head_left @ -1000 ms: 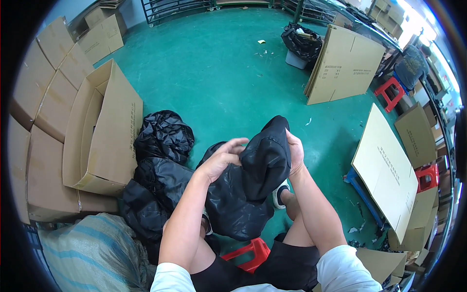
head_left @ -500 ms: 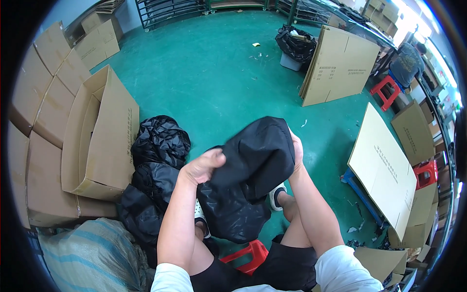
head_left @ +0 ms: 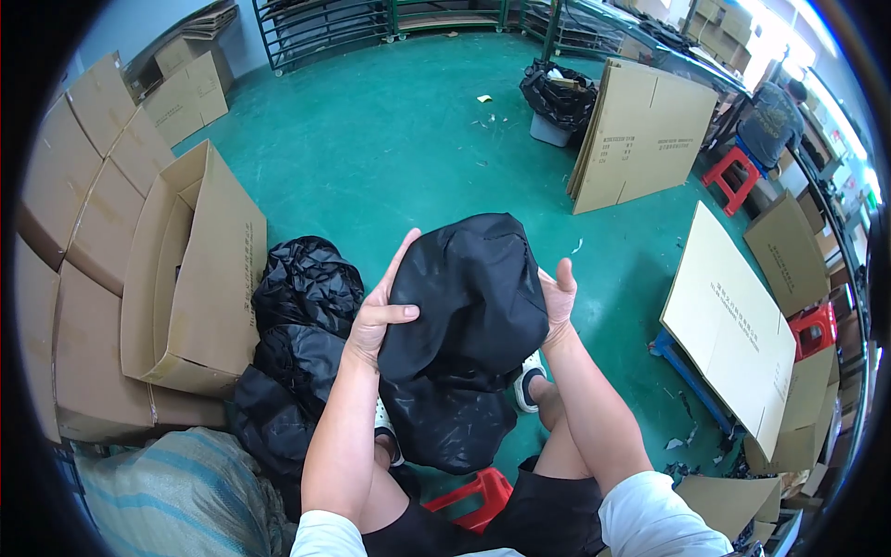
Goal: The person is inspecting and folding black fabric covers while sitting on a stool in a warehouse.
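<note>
- The room has a green floor [head_left: 371, 139]. Brown boxes are stacked along the left, and flat cardboard [head_left: 640, 135] leans up at the back.
- An open box [head_left: 200, 269] lies on its side at the left. Its open part faces the person.
- Beside that box is a pile of black bags [head_left: 302, 343], shiny and crinkled.
- The person sits on a small red stool [head_left: 469, 497], with white shoes showing below the hands.
- The black cover [head_left: 464, 306] is up in the air, in front of the person's knees, between both hands. It looks like a soft, round cloth thing, puffed at the top and hanging loose below.
- I think the step now is shaping or folding the cover, held up to look at.
- The next move would need both hands to work together, so the loose bottom part gets tucked in and does not flop.
- The left hand [head_left: 379, 311] grips the cover's left edge. The thumb lies across the front and the fingers reach up behind.
- The right hand [head_left: 557, 302] presses flat on the cover's right side. Its fingers are straight and spread, more a push than a pinch.
- A blue and grey sack [head_left: 176, 497] lies at the lower left.
</note>
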`<control>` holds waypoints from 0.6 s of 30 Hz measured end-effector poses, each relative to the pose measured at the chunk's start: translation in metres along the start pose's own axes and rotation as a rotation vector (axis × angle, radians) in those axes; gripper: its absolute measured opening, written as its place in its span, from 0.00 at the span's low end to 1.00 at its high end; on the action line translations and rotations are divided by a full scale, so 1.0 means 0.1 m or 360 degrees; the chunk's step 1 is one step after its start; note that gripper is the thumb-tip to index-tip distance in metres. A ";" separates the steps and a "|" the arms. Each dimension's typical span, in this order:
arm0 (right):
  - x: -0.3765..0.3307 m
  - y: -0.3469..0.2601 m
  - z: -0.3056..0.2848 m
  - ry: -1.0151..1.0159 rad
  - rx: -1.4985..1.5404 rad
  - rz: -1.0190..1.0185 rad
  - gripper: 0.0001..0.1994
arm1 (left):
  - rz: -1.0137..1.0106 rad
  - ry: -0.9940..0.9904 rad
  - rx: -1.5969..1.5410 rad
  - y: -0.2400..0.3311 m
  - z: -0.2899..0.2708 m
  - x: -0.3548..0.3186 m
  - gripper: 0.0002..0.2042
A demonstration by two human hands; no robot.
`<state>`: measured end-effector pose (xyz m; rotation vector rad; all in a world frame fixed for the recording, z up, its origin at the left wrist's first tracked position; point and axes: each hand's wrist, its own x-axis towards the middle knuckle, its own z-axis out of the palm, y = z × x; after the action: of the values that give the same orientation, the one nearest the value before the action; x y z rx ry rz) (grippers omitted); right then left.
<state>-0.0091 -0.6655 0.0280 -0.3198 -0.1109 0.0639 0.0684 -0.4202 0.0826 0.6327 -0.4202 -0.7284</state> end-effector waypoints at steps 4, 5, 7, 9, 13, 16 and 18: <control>-0.01 -0.07 -0.05 -0.0050 -0.0187 0.0000 0.47 | 0.0088 -0.0024 -0.0252 0.06 -0.09 0.00 0.50; -0.02 -0.08 -0.04 -0.0054 -0.0185 0.0002 0.47 | 0.0090 -0.0022 -0.0248 0.08 -0.10 -0.01 0.50; -0.03 -0.10 -0.03 -0.0145 -0.0028 -0.0060 0.49 | 0.0175 -0.0037 -0.0375 0.08 -0.14 0.00 0.50; -0.03 -0.13 -0.03 -0.0173 -0.0016 -0.0054 0.51 | 0.0205 -0.0030 -0.0379 0.08 -0.15 0.00 0.50; -0.05 -0.18 -0.01 -0.0279 -0.0124 0.0008 0.54 | 0.0283 -0.0039 -0.0395 0.09 -0.24 0.00 0.50; -0.05 -0.20 0.10 -0.0422 -0.0118 -0.0013 0.56 | 0.0316 -0.0043 -0.0394 0.14 -0.27 -0.04 0.50; -0.07 -0.21 0.24 -0.0456 0.0079 -0.0010 0.55 | 0.0328 -0.0062 -0.0421 0.12 -0.24 -0.06 0.49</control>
<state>-0.0179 -0.6782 0.0563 -0.2589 -0.3937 0.1058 0.0836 -0.3999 0.0726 0.3209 -0.4097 -0.5874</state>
